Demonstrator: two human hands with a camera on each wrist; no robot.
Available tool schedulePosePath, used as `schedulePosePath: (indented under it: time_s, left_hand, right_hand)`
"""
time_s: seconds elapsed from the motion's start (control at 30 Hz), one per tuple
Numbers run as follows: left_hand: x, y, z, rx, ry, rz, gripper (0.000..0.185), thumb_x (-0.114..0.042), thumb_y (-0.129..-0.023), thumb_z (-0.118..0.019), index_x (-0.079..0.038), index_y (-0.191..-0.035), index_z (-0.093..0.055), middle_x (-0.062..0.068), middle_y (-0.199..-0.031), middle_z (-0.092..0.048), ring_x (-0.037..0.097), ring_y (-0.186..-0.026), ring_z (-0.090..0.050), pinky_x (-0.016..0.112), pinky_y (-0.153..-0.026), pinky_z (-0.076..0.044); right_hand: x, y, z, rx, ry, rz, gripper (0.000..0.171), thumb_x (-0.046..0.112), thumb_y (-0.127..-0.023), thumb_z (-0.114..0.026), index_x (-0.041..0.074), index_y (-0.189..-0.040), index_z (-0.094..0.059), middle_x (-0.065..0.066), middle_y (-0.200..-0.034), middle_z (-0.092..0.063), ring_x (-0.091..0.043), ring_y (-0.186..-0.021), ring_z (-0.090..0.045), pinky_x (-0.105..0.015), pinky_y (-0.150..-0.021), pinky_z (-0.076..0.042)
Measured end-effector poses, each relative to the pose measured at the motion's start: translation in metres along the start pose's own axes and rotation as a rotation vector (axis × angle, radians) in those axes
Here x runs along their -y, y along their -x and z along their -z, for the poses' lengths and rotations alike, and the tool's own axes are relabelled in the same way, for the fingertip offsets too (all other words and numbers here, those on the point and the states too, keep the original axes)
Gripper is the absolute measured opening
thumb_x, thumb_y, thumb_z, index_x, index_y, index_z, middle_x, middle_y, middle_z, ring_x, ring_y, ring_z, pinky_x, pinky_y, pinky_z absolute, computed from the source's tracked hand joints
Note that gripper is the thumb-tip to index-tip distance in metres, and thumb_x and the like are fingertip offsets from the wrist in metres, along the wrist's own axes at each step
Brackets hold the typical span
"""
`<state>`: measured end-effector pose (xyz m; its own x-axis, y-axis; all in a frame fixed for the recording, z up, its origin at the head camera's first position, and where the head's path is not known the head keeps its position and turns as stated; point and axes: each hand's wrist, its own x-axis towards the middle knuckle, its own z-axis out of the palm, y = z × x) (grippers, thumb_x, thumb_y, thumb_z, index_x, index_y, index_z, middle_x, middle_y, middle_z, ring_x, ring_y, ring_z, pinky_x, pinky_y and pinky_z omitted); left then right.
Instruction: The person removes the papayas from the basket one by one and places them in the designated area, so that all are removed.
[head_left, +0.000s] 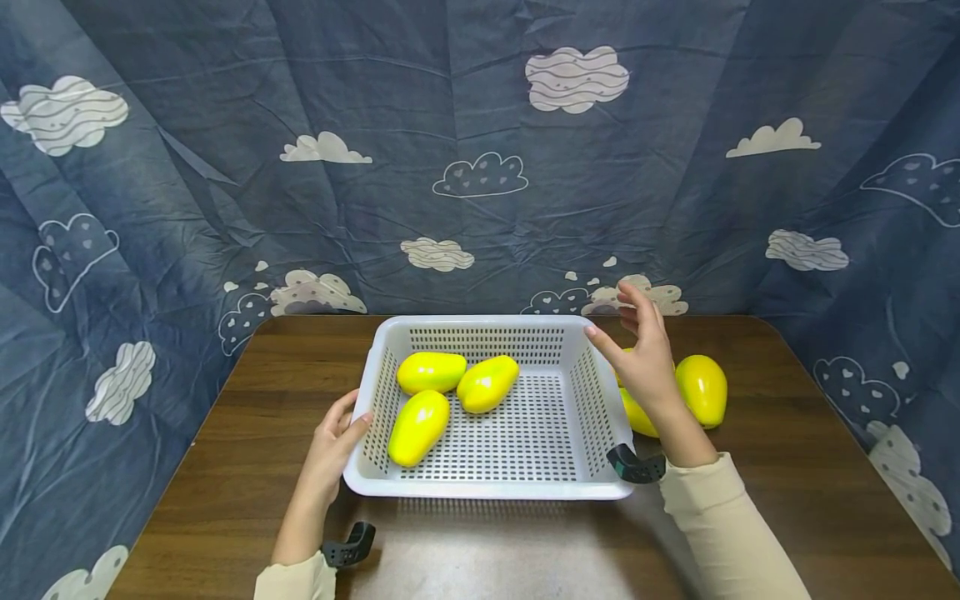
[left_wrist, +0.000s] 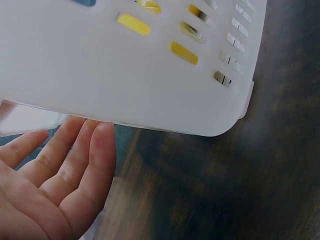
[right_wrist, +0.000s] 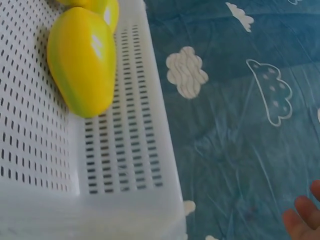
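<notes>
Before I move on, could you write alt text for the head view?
A white basket holding three yellow fruits sits on a wooden table, with more fruits to its right. A person's left fingers touch its left rim; the right fingers, empty, hover near its far right corner.

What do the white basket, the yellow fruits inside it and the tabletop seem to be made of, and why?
White basket: probably moulded plastic, satin; even slots, rounded corners. Yellow fruits: glossy with sharp highlights; real skin or plastic, unclear. Tabletop: wood or wood-look laminate, semi-gloss; brown streaky grain.
</notes>
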<state>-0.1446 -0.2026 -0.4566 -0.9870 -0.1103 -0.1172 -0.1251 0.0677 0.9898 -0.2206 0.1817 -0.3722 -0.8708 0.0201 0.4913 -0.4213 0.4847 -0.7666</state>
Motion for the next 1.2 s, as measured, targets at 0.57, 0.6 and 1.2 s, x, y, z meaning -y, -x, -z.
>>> schedulePosePath:
  time_s: [0.57, 0.6, 1.2]
  left_hand:
    - [-0.002, 0.001, 0.0, 0.009, 0.008, 0.008, 0.048, -0.017, -0.09, -0.055, -0.012, -0.134, -0.036, 0.025, -0.12, -0.05, 0.036, -0.095, -0.059, 0.042, -0.07, -0.052]
    - [-0.002, 0.001, 0.0, 0.009, 0.007, 0.008, 0.048, -0.017, -0.09, -0.055, -0.012, -0.134, -0.035, 0.025, -0.12, -0.05, 0.036, -0.095, -0.059, 0.041, -0.07, -0.052]
    - [-0.001, 0.0, 0.0, 0.015, -0.003, -0.008, 0.048, -0.019, -0.09, -0.055, -0.012, -0.133, -0.036, 0.025, -0.117, -0.052, 0.035, -0.091, -0.06, 0.04, -0.068, -0.053]
  right_hand:
    - [0.002, -0.012, -0.043, 0.259, 0.043, -0.024, 0.075, 0.033, -0.077, -0.07, 0.014, -0.138, -0.031, -0.013, -0.134, -0.033, -0.032, -0.118, -0.037, -0.046, -0.096, -0.033]
    - [0.002, -0.013, -0.046, 0.275, 0.047, -0.031, 0.076, 0.034, -0.077, -0.07, 0.014, -0.138, -0.03, -0.013, -0.135, -0.033, -0.032, -0.117, -0.038, -0.047, -0.095, -0.034]
    - [-0.006, -0.021, -0.079, 0.566, 0.084, -0.091, 0.08, 0.039, -0.075, -0.071, 0.019, -0.14, -0.027, -0.011, -0.136, -0.032, -0.034, -0.121, -0.035, -0.051, -0.089, -0.039]
